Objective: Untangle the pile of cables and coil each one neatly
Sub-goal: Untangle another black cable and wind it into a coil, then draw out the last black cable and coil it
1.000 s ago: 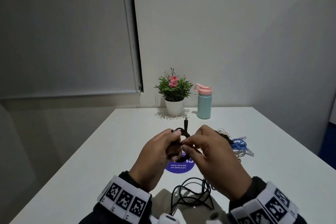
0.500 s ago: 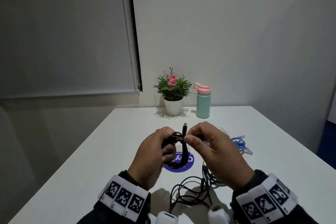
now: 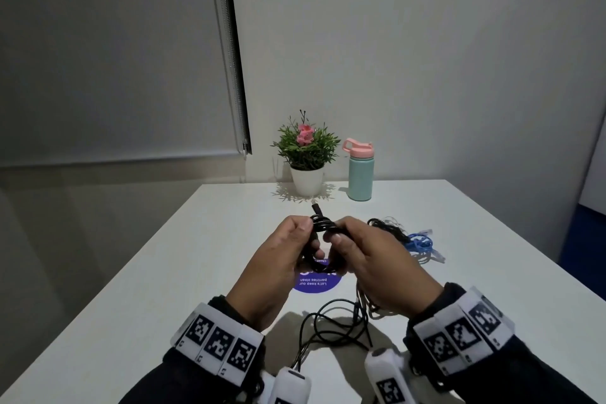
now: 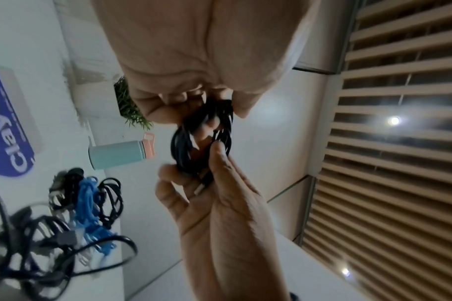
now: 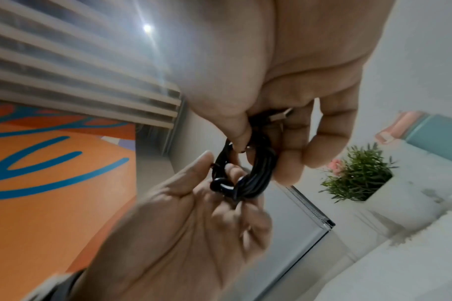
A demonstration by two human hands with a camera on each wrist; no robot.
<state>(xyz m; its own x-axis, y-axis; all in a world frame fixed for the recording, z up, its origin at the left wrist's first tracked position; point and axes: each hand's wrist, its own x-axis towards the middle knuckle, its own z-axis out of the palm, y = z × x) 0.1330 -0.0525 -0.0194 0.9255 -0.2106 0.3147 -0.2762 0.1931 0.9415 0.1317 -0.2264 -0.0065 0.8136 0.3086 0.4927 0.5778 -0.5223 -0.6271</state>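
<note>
A small black cable coil [image 3: 323, 226] is held in the air over the table between both hands. My left hand [image 3: 306, 229] grips its left side, thumb on top and fingers curled through the loop. My right hand [image 3: 336, 236] pinches the right side. One plug end [image 3: 316, 208] sticks up above the coil. In the left wrist view the coil [image 4: 183, 150] hangs between my left hand [image 4: 214, 106] and right hand [image 4: 194, 169]. The right wrist view shows the coil [image 5: 261, 177] with a metal plug by my right hand [image 5: 266, 142]. A tangled pile with a blue cable [image 3: 419, 242] lies to the right.
A loose black cable [image 3: 328, 325] sprawls on the white table [image 3: 164, 272] under my wrists, beside a round purple sticker [image 3: 316, 282]. A potted plant [image 3: 306, 154] and a teal bottle [image 3: 359, 174] stand at the far edge by the wall.
Both hands keep hold of the black coil. It has shifted slightly up and to the left, and my right fingers have moved in over its top, closer to the left thumb.
</note>
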